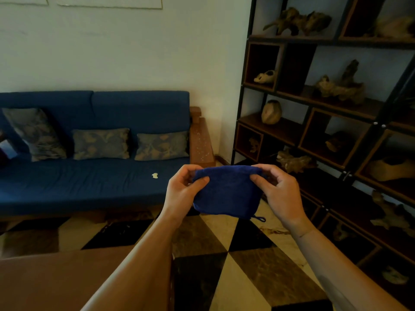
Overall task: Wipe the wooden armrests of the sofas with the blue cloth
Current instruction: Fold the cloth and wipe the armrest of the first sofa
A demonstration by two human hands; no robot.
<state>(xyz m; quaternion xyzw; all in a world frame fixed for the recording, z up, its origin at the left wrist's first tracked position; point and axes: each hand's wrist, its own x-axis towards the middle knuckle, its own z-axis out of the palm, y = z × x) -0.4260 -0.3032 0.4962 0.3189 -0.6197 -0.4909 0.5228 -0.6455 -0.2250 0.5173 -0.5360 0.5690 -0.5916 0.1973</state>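
Note:
A folded blue cloth (225,191) hangs in the air in front of me, held by both hands. My left hand (183,191) pinches its upper left corner and my right hand (280,194) pinches its upper right corner. A small loop dangles from the cloth's lower right corner. Beyond the cloth stands a blue sofa (89,180). Its wooden armrest (201,142) on the right end is speckled with white crumbs or dust. The armrest's near end is hidden behind the cloth and my hands.
Three patterned cushions (101,143) lean on the sofa back, and a small white scrap (155,175) lies on the seat. A dark shelving unit (325,97) with driftwood pieces fills the right side. A brown table surface (56,279) is at lower left. The floor is patterned tile.

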